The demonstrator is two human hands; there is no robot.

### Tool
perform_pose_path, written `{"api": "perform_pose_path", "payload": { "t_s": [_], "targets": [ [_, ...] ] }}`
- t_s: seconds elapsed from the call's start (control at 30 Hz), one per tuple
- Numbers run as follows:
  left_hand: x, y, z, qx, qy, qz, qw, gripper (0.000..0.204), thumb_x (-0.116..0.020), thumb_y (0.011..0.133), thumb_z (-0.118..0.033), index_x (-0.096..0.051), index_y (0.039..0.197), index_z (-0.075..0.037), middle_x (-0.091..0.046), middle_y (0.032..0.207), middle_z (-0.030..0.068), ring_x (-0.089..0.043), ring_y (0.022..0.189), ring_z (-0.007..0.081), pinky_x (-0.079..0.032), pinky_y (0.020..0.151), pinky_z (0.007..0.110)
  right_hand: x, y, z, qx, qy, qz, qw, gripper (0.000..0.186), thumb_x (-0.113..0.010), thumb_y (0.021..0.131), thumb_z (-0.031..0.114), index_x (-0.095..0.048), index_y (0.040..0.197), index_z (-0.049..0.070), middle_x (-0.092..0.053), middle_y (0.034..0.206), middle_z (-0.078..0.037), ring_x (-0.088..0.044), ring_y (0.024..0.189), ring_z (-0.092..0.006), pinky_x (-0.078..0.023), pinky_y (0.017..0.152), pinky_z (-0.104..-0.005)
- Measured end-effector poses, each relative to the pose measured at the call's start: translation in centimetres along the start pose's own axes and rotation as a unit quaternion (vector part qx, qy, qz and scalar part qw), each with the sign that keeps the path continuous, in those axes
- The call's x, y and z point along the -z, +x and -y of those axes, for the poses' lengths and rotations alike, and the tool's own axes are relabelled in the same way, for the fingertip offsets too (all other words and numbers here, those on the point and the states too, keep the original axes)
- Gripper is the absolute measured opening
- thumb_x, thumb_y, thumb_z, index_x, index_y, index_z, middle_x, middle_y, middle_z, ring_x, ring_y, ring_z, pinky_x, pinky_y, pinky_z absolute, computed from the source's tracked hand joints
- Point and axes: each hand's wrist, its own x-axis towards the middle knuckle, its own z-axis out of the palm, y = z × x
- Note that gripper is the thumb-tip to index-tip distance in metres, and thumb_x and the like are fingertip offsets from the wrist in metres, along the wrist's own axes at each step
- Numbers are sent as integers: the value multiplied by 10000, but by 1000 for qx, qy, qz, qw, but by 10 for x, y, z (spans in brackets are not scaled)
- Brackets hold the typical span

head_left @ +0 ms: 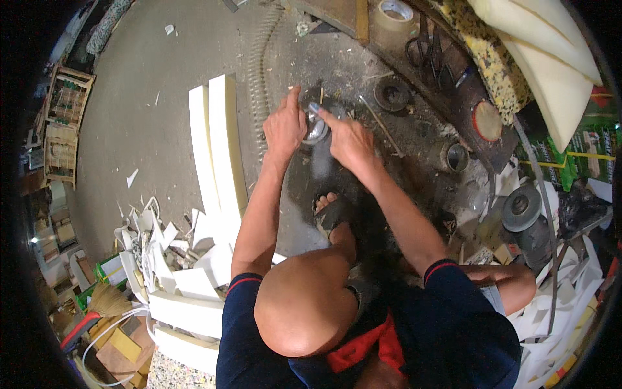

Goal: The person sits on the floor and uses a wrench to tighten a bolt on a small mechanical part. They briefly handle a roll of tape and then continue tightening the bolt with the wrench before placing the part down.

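Observation:
My left hand point(285, 128) is above the floor, its fingers curled and the index finger reaching forward. A tiny pale bit shows at its fingertips, too small to name. Close by on the right, my right hand point(353, 142) is closed, with the index finger pointing toward the left hand. A pale blue patch point(315, 107) shows at that fingertip; I cannot tell whether it is a held thing or a covering. Between and below both hands lies a shiny, round, metallic-looking dish point(316, 131), partly covered by them. The palms are hidden.
Two long cream foam strips point(223, 136) lie left of my left arm, above a heap of white offcuts point(175, 259). Scissors point(427, 55) and a tape roll point(395, 11) rest on a board at upper right. A dark ring point(391, 94) and thin stick point(382, 126) lie nearer.

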Motion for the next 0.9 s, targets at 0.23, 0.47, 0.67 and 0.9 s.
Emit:
{"api": "perform_pose_path", "payload": {
  "t_s": [0.23,0.47,0.67,0.9],
  "targets": [
    [-2,-1,1,-19,-13,-23,999,457,-554,915,-152,-519,1371,-143,-700,1045,173,-703,791,377,-558,684,492,-13,7,-12,58,-27,-58,996,524,-539,892,10,-596,1377,201,-676,924,-253,-674,847,-438,-546,735,-515],
    [-7,-1,4,-12,-3,-23,1000,460,-566,922,-169,-514,1378,-151,-703,1028,169,-701,792,379,-561,685,493,-31,-16,-48,-103,127,49,985,480,-519,955,60,-564,1418,179,-685,963,-246,-698,837,-340,-555,754,-430],
    [-7,-1,4,-7,-10,-16,1000,485,-582,904,-155,-520,1385,-156,-712,1014,167,-700,793,382,-559,687,489,-57,-6,-22,-161,718,105,669,510,-409,1054,102,-360,1555,188,-488,765,5,-398,536,-81,-335,434,-241],
    [-7,0,1,-7,7,-14,1000,496,-580,904,-152,-512,1396,-164,-720,1005,170,-702,792,379,-552,683,491,-52,-16,-4,-214,747,94,622,512,-383,1060,117,-350,1557,231,-460,752,19,-380,541,-69,-307,438,-233]
  ]
}}
